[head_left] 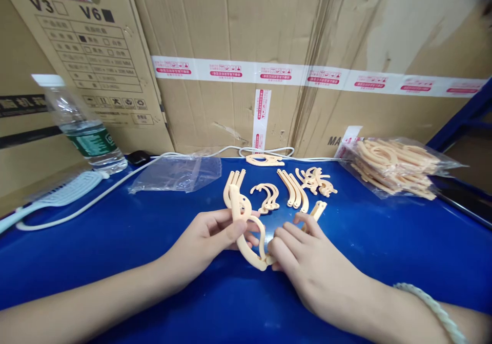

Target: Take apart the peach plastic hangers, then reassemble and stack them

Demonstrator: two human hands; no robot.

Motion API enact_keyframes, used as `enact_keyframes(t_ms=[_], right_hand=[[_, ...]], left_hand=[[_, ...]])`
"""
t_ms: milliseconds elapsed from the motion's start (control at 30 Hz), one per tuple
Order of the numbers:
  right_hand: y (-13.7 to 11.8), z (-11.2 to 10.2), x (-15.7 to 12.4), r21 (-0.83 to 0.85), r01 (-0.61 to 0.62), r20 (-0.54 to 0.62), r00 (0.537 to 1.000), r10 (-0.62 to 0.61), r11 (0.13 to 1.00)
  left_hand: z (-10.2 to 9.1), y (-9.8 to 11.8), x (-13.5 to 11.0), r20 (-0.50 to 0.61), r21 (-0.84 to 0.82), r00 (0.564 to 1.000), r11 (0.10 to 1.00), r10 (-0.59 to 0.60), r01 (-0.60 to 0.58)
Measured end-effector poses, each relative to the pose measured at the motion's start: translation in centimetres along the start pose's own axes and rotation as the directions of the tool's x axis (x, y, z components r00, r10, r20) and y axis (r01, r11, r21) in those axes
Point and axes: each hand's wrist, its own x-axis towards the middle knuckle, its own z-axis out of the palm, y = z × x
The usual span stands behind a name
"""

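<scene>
Both my hands meet at the middle of a blue table (384, 241). My left hand (209, 239) pinches a curved peach plastic piece (249, 231) near its top, fingers closed on it. My right hand (303, 254) grips the lower end of the same piece, and a short peach stick (318, 209) pokes out above its fingers. Just beyond lie small groups of peach parts: straight strips (232, 182), hooked pieces (267, 195), curved strips (292, 190) and a tangle of small hooks (317, 180).
A clear bag of peach parts (395, 167) lies at the right. An empty clear bag (180, 172), a water bottle (82, 128), a white comb (57, 195) and a white cable (115, 185) are at the left. Cardboard boxes (249, 52) wall the back.
</scene>
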Motion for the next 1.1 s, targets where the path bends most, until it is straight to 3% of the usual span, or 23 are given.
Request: enact_keyframes(t_ms=[367,567,633,767,867,1100], right_hand=[[0.1,-0.1,-0.2,-0.025,0.030,-0.060,0.998,-0.032,0.999],[0.6,-0.9,-0.1,-0.159,0.089,-0.159,0.981,-0.115,0.983],[1.5,-1.3,-0.2,-0.125,0.087,-0.166,0.980,-0.107,0.988],[4.7,-2.0,-0.7,0.076,-0.047,-0.142,0.988,0.057,0.996],[7.0,-2.1,-0.9,0.049,-0.149,-0.095,0.984,0.153,0.988],[8.7,-0.4,-0.6,0.095,-0.073,-0.097,0.992,0.082,0.993]], left_hand=[[0.2,-0.1,0.3,-0.034,-0.062,0.996,0.995,-0.084,0.082],[0.3,0.4,0.4,-0.138,-0.184,0.986,0.980,-0.095,0.069],[0.2,0.6,0.5,-0.173,-0.214,0.979,0.975,-0.104,0.066],[0.2,0.7,0.4,-0.138,-0.175,0.985,0.982,-0.099,0.074],[0.4,0.7,0.3,-0.121,-0.165,0.987,0.983,-0.102,0.081],[0.4,0.6,0.4,-0.116,-0.168,0.987,0.982,-0.111,0.091]])
